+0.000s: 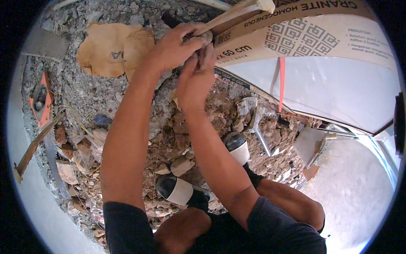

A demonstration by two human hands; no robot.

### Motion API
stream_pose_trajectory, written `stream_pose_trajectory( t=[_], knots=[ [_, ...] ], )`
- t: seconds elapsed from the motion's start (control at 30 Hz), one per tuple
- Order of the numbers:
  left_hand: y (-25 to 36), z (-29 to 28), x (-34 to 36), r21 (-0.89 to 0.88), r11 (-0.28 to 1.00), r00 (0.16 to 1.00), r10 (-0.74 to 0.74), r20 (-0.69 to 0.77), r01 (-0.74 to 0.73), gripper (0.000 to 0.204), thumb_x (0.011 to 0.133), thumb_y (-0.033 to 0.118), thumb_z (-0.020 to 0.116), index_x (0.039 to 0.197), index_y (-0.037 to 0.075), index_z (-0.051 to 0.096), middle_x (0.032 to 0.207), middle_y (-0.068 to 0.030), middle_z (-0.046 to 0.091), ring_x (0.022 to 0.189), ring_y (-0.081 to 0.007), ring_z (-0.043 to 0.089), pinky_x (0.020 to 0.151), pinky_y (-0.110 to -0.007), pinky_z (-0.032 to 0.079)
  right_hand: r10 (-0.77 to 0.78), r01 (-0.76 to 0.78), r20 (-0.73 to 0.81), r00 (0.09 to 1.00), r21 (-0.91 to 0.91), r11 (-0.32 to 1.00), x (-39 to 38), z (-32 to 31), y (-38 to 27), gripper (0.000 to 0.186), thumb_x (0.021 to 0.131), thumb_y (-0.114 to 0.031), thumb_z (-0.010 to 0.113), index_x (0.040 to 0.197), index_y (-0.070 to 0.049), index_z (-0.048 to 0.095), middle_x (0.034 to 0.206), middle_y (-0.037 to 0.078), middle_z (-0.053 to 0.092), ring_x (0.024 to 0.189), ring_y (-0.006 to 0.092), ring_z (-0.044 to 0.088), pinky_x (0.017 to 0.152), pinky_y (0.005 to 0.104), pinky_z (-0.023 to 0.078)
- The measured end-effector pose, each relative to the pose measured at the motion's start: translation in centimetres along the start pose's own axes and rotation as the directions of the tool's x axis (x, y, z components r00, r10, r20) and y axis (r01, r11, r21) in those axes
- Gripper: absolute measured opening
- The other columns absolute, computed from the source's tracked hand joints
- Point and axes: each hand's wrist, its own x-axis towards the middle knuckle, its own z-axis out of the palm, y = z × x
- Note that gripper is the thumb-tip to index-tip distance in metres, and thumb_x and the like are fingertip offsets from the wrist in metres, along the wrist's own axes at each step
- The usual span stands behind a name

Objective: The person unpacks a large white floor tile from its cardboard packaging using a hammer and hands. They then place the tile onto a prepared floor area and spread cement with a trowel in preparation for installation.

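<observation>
Premises: building site. Broken masonry rubble covers the ground beside a strapped tile carton. Pale surface at the distorted left rim: possibly a wall.

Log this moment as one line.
left hand: by wooden stick | right hand: close to left | grip: unclear | nearby: cardboard carton, red strap

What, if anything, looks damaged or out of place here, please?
A brown paper or cardboard scrap lies on the rubble left of the left hand; its ragged outline looks torn. At the far left, a wooden stick with a rough, apparently splintered end juts askew over the rubble's edge.
</observation>
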Motion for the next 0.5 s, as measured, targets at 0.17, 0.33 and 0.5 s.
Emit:
stream_pose_trajectory(
  t=[0.17, 0.33, 0.5],
  knots=[
    [-0.3, 0.2, 0.0, -0.015, 1.0, 1.0, -0.01, 0.003, 0.01, 0.052, 0.083, 0.035, 0.062, 0.123, 0.003, 0.054, 0.113, -0.0175, 0.063, 0.105, -0.0299, 0.06, 0.09, -0.036, 0.046, 0.054, -0.026, 0.174, 0.983, -0.163, 0.986, -0.4, 0.4, 0.4, 0.074, 0.086, -0.006, 0.05, 0.144, 0.005, 0.006, 0.127, 0.032, 0.047, 0.106, 0.0493, 0.052, 0.086, 0.0471, 0.045],
    [-0.3, 0.0, -0.2, 0.008, 0.995, 0.994, -0.099, 0.046, 0.099, 0.052, 0.084, 0.037, 0.062, 0.123, 0.003, 0.055, 0.11, -0.0187, 0.064, 0.102, -0.0286, 0.062, 0.089, -0.036, 0.046, -0.151, 0.169, 0.193, 0.969, -0.081, 0.982, -0.1, -0.4, 1.7, 0.073, 0.085, -0.004, 0.049, 0.143, 0.009, 0.006, 0.139, 0.035, 0.03, 0.123, 0.0484, 0.04, 0.1, 0.0442, 0.037],
    [-0.9, 0.2, 0.2, -0.105, 0.992, 0.995, -0.055, 0.078, 0.064, 0.055, 0.084, 0.039, 0.062, 0.126, 0.005, 0.053, 0.112, -0.0211, 0.063, 0.105, -0.0327, 0.061, 0.089, -0.037, 0.046, -0.194, 0.227, 0.264, 0.945, -0.1, 0.969, -0.5, -0.9, 2.3, 0.072, 0.085, -0.005, 0.049, 0.142, 0.011, 0.007, 0.143, 0.035, 0.023, 0.131, 0.047, 0.03, 0.108, 0.0415, 0.029]
  ],
)
